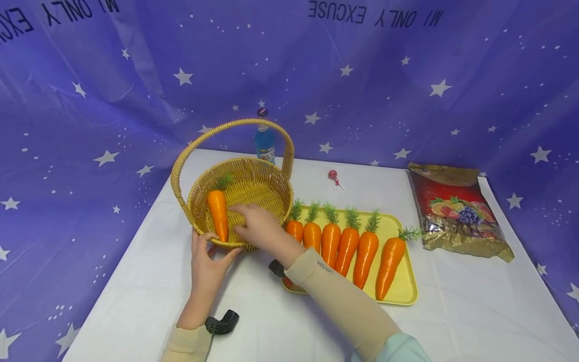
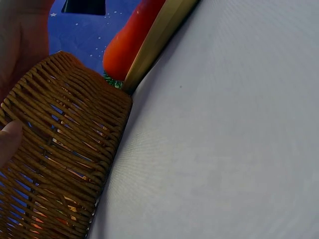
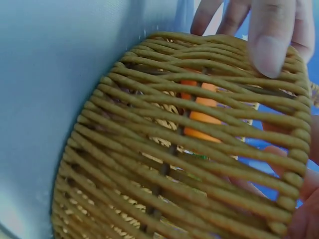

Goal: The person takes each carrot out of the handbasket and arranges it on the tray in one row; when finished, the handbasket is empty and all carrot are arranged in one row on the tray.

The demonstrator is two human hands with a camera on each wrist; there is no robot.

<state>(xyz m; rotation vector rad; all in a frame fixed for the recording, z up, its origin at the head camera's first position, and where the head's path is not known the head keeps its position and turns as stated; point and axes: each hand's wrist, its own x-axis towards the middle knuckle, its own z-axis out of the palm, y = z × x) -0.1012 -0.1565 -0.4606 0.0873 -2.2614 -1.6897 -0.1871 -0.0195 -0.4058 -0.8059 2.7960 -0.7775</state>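
A wicker basket [image 1: 286, 187] with a tall hoop handle stands at the table's left. Inside it, along the left wall, lies one orange carrot [image 1: 218, 211] with its green top towards the back. My left hand [image 1: 209, 269] grips the near rim, thumb outside the weave. Over that rim reaches my right hand [image 1: 262, 229], its fingers and thumb apart beside the carrot, with nothing visible between them. In the right wrist view, orange of the carrot [image 3: 202, 112] shows through the weave. The right fingertips are partly hidden there.
Right of the basket, a yellow tray [image 1: 409, 281] bears several carrots [image 1: 350, 246]; the right forearm covers its near left part. A blue bottle [image 1: 265, 141] stands behind the basket. Farther right lie a red lollipop [image 1: 333, 175] and a red-and-gold bag [image 1: 459, 211].
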